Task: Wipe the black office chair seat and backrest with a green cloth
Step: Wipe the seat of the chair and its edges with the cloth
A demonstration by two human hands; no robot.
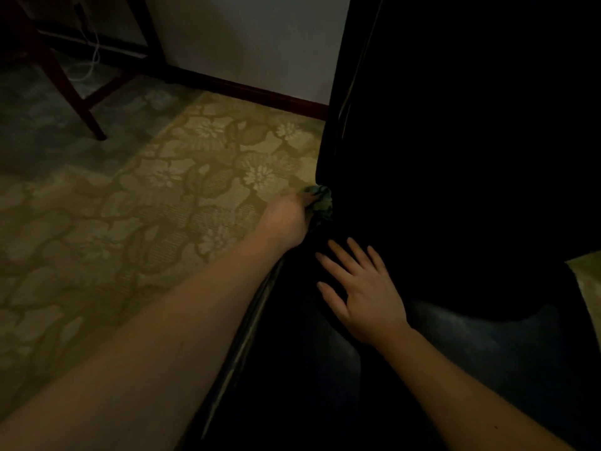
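Crumpled green cloth (320, 201) against smooth black chair (455, 157)

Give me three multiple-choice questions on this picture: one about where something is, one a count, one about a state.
1. Where is the cloth? A under the right hand; B in the middle of the seat; C at the chair's left edge.
2. How many hands hold the cloth? A one; B two; C none.
3. The right hand is: A a fist; B flat on the seat, fingers spread; C pinching the cloth.

Answers:
1 C, the cloth is bunched against the chair's left edge.
2 A, only the left hand grips it.
3 B, its straight fingers lie spread on the seat.
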